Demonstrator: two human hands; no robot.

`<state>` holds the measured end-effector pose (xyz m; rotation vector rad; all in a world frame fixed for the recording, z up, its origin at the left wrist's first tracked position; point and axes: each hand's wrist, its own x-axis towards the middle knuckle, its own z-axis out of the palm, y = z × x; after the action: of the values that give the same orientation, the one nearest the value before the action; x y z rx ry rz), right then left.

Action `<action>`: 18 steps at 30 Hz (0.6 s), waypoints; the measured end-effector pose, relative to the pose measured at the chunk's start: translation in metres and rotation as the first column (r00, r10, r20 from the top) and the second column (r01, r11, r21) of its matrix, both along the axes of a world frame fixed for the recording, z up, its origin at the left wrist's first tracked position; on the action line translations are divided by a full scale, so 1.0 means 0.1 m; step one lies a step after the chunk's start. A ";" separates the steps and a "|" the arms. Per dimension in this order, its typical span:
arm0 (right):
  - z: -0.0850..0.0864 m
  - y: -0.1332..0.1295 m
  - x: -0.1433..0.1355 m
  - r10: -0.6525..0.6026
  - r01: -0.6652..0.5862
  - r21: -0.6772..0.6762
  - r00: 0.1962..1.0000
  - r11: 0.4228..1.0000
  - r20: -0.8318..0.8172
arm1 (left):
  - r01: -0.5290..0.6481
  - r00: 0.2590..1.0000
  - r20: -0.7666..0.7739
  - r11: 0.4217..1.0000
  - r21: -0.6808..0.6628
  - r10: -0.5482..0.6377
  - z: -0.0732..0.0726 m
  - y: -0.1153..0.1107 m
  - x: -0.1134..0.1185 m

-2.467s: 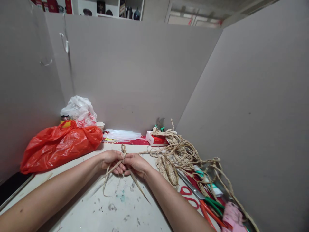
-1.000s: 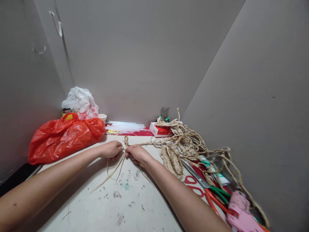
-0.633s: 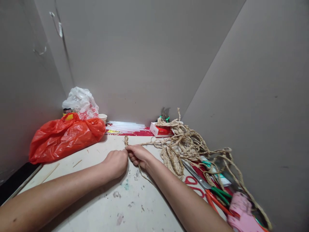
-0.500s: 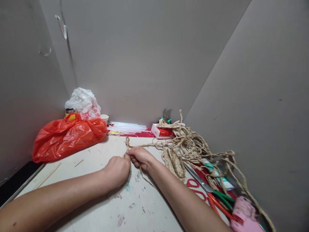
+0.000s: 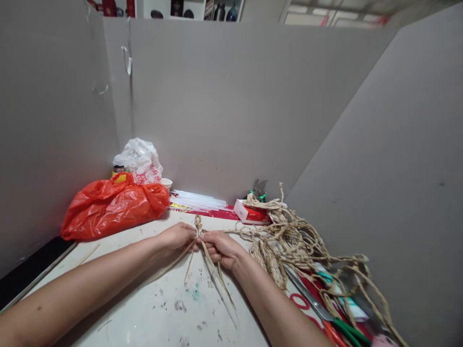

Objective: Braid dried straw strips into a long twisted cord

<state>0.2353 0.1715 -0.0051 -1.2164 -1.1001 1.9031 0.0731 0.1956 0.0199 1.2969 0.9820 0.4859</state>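
Observation:
A knotted, looped end of straw rope (image 5: pixel 197 221) stands up just beyond my fingertips, above the middle of the white tabletop. My right hand (image 5: pixel 222 248) is closed in a pinch on the rope just below the knot. From the left, my left hand (image 5: pixel 181 236) meets it, fingers closed on loose straw strands (image 5: pixel 213 270). Several pale strands hang down from between the hands, one trailing left under my left forearm. The exact grip of the left fingertips is partly hidden. Braided rope runs rightward from the knot to a tangled pile (image 5: pixel 300 231).
At the left lie a red plastic bag (image 5: pixel 115 205) and a white bag (image 5: pixel 139 156) beside a paper cup (image 5: pixel 167 183). White sticks (image 5: pixel 197 200) and a small box (image 5: pixel 249 212) line the back. Shears (image 5: pixel 318 306) and red-handled scissors (image 5: pixel 300 301) lie right. Grey partitions surround the table.
My left hand has turned from a fist to a pinch with its fingers nearer the knot. Loose strands now show hanging below the hands. The view has tilted upward, revealing shelves behind the partition.

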 end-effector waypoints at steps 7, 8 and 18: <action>0.03 -0.02 0.06 0.013 -0.034 0.103 0.980 0.994 0.196 | 0.090 0.994 -0.068 0.995 0.043 -0.087 -0.17 0.05 0.01; 0.04 -0.03 0.06 0.003 -0.035 0.125 0.969 0.991 0.247 | 0.088 0.993 -0.085 0.994 0.062 -0.082 -0.18 0.06 -0.01; -0.05 -0.06 -0.02 -0.266 -0.136 0.511 0.725 0.849 0.635 | 0.124 0.977 -0.187 0.984 0.125 -0.099 -0.18 0.12 0.03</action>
<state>0.2337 0.1656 -0.0101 -1.6293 -1.7844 0.9283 0.0759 0.2074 0.0017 1.5307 1.0324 0.3579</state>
